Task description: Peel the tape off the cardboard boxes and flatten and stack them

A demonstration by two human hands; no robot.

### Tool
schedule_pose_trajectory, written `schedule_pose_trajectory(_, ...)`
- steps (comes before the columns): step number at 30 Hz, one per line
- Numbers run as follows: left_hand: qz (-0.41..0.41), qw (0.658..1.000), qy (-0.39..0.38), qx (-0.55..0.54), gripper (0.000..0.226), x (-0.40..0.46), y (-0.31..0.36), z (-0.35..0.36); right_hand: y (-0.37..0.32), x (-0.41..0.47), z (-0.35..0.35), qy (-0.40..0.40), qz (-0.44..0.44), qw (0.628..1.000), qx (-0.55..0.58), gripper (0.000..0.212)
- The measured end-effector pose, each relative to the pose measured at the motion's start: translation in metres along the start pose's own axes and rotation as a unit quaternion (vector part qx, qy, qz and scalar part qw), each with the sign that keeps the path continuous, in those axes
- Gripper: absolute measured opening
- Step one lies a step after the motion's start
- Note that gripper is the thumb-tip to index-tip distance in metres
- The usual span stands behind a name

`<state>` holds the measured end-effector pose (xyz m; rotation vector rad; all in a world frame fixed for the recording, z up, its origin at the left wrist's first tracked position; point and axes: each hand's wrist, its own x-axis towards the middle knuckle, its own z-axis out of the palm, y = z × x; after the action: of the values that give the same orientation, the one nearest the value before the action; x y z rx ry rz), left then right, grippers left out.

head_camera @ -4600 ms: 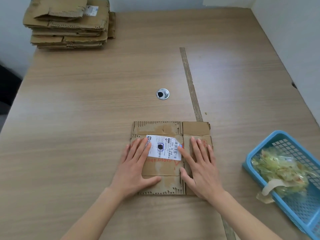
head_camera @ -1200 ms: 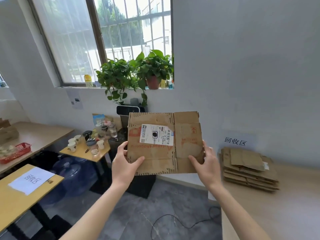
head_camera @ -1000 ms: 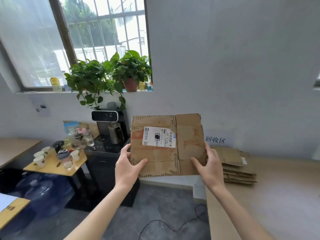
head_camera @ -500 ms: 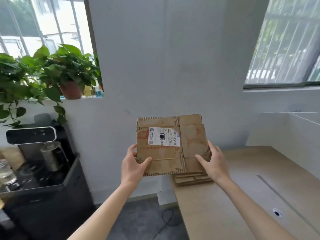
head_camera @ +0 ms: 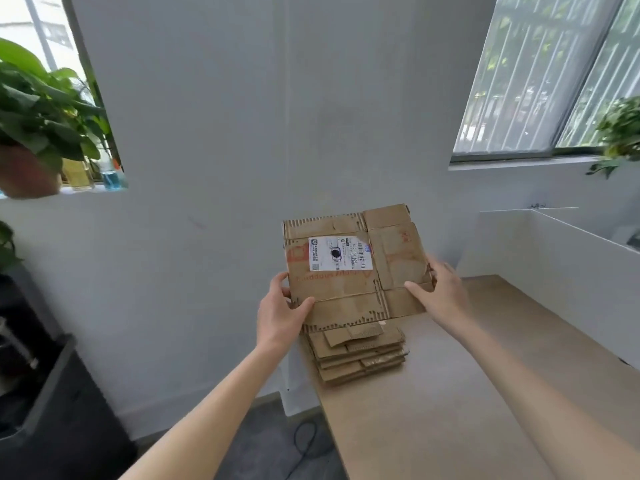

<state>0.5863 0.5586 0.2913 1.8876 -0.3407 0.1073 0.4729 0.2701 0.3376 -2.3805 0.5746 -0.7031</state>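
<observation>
I hold a flattened cardboard box (head_camera: 346,289) in the air, its white shipping label (head_camera: 340,253) facing me. My left hand (head_camera: 282,315) grips its lower left edge, thumb on the front. My right hand (head_camera: 438,289) grips its right edge. Directly below it, a stack of flattened cardboard boxes (head_camera: 358,355) lies on the wooden table's (head_camera: 450,393) far left corner by the wall. The held box hovers just above the stack and hides its far part.
A white partition (head_camera: 554,251) runs along the table's right side. Potted plants sit on the left windowsill (head_camera: 38,109) and at the right window (head_camera: 620,133). A dark cabinet (head_camera: 45,393) stands at the lower left. A cable (head_camera: 304,445) lies on the grey floor.
I lifted the flattened box off the table with both hands. My view has swung right, and the box now hangs over the stack, which shows more fully beneath it.
</observation>
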Motion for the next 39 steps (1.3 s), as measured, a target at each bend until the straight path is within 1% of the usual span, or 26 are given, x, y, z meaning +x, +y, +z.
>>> schedule_pose_trajectory(4, -0.021, 1.000, -0.016, -0.003, 0.074, 0.050, -0.023, 0.045, 0.035, 0.050, 0.029, -0.016, 0.019, 1.000, -0.012, 0.071)
schedule_pose_trajectory(6, -0.042, 0.999, -0.032, -0.010, 0.071, 0.074, -0.041, 0.071, 0.059, 0.077, 0.051, -0.028, 0.030, 0.999, -0.014, 0.068)
schedule_pose_trajectory(9, -0.072, 0.996, -0.049, -0.006, 0.064, 0.108, -0.077, 0.111, 0.102, 0.116, 0.092, -0.055, 0.052, 0.997, -0.010, 0.066)
schedule_pose_trajectory(12, -0.101, 0.993, -0.058, 0.016, 0.061, 0.134, -0.122, 0.150, 0.150, 0.145, 0.142, -0.100, 0.078, 0.992, -0.001, 0.067)
schedule_pose_trajectory(15, -0.127, 0.989, -0.062, 0.039, 0.059, 0.150, -0.169, 0.183, 0.197, 0.164, 0.195, -0.150, 0.111, 0.982, 0.007, 0.068)
schedule_pose_trajectory(18, -0.159, 0.982, -0.076, 0.061, 0.059, 0.159, -0.213, 0.210, 0.235, 0.174, 0.242, -0.183, 0.135, 0.974, -0.009, 0.066)
schedule_pose_trajectory(21, -0.201, 0.972, -0.085, 0.082, 0.063, 0.161, -0.252, 0.229, 0.265, 0.178, 0.278, -0.217, 0.132, 0.967, -0.014, 0.059)
schedule_pose_trajectory(23, -0.219, 0.966, -0.095, 0.101, 0.068, 0.160, -0.270, 0.240, 0.283, 0.176, 0.298, -0.240, 0.134, 0.961, -0.023, 0.057)
schedule_pose_trajectory(26, -0.225, 0.958, -0.113, 0.138, 0.073, 0.154, -0.287, 0.253, 0.304, 0.169, 0.319, -0.268, 0.155, 0.949, -0.054, 0.062)
schedule_pose_trajectory(29, -0.227, 0.952, -0.113, 0.171, 0.077, 0.148, -0.296, 0.262, 0.315, 0.166, 0.332, -0.278, 0.168, 0.944, -0.056, 0.064)
schedule_pose_trajectory(33, -0.213, 0.945, -0.113, 0.221, 0.070, 0.145, -0.295, 0.271, 0.320, 0.168, 0.337, -0.277, 0.166, 0.944, -0.063, 0.065)
schedule_pose_trajectory(36, -0.211, 0.928, -0.124, 0.282, 0.068, 0.141, -0.287, 0.274, 0.318, 0.166, 0.336, -0.279, 0.159, 0.943, -0.091, 0.065)
schedule_pose_trajectory(39, -0.189, 0.906, -0.140, 0.351, 0.069, 0.138, -0.280, 0.273, 0.312, 0.166, 0.332, -0.272, 0.158, 0.945, -0.085, 0.064)
